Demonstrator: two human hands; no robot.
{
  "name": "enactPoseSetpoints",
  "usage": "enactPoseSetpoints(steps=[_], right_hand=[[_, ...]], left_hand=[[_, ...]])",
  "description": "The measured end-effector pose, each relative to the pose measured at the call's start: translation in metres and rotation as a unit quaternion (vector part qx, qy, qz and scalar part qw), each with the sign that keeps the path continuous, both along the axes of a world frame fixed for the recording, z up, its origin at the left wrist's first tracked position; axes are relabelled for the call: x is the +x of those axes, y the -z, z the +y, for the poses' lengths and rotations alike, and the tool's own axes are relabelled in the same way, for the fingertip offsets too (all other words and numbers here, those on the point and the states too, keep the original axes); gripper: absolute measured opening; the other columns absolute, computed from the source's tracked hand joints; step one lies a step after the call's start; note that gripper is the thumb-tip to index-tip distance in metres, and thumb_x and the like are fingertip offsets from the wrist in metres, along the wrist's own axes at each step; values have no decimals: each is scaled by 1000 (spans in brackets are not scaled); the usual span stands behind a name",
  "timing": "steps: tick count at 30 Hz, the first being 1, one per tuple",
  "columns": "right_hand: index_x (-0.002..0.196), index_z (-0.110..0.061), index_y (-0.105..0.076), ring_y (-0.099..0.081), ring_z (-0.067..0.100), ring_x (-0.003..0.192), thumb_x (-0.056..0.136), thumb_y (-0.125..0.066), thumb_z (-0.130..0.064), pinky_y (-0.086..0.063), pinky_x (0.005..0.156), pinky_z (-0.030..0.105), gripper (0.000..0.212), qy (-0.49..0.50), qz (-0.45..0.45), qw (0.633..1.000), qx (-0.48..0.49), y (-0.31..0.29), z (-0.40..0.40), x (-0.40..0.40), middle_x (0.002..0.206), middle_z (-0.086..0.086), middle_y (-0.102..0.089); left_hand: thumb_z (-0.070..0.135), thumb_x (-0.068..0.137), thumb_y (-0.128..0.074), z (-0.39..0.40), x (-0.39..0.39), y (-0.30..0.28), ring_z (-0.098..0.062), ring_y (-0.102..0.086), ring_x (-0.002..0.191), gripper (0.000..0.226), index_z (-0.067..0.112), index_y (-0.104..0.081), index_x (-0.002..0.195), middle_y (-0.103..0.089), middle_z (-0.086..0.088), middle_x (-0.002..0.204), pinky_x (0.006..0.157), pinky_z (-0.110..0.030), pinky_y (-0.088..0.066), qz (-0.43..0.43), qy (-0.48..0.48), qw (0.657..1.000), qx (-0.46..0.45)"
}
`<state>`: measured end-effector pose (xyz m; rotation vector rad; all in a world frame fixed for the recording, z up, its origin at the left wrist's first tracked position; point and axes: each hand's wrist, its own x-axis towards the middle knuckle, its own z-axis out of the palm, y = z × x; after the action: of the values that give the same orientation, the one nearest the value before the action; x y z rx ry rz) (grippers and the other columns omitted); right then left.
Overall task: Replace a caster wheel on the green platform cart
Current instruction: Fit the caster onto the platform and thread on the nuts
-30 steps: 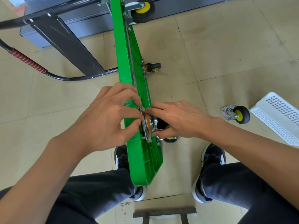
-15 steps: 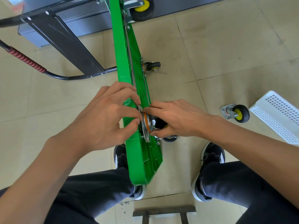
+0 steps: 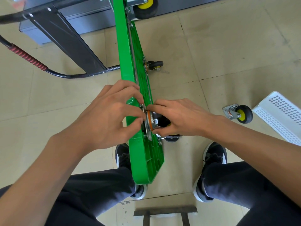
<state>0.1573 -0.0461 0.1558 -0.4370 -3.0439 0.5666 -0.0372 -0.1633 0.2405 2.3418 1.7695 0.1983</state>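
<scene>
The green platform cart [image 3: 146,160] stands on its long edge between my legs, its ribbed underside facing right. A caster wheel [image 3: 157,122] with a metal plate and an orange ring sits against the underside near the close end. My right hand [image 3: 180,118] grips that caster, fingers curled round its fork. My left hand [image 3: 105,116] reaches over the cart's top edge, its fingertips pinching at the caster's mounting plate; what they pinch is hidden. A loose caster [image 3: 239,114] with a yellow hub lies on the floor to the right.
Two more casters are mounted on the cart, one mid-way [image 3: 154,65] and one at the far end [image 3: 145,5]. The black folded handle [image 3: 29,59] with a red grip lies left. A white perforated basket [image 3: 280,115] sits at the right edge. A dark stool frame [image 3: 164,211] is near my feet.
Both hands have stayed at the caster plate with only slight finger shifts. The view has drifted a little.
</scene>
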Motion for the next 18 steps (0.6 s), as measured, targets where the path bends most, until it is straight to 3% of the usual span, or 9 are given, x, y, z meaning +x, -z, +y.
enactPoseSetpoints(steps=[3,12,18], right_hand=[[148,-23,-41,-60,17,89,87,-51,-66,-41,60,27,75,1,-3,1000,-5,-1,1,1,117,-6,-55],[147,-24,-40,-61,21,85,87,-51,-67,-53,62,42,75,-11,-12,1000,5,-5,-2,-3,112,-4,-54],[148,-25,-38,-61,22,87,87,-55,-66,-53,64,43,76,-11,-17,1000,4,-6,-4,-4,115,-4,-54]], left_hand=[[38,88,-54,0,0,0,-23,-46,128,28,29,-80,92,-62,3,114,93,-47,-41,-1,-2,1000,0],[40,89,-51,1,0,0,-23,-45,128,31,29,-80,91,-62,4,114,94,-48,-42,5,2,1000,-3],[39,90,-53,1,-1,0,-24,-45,128,29,28,-80,91,-62,3,114,94,-53,-43,1,5,1000,-2]])
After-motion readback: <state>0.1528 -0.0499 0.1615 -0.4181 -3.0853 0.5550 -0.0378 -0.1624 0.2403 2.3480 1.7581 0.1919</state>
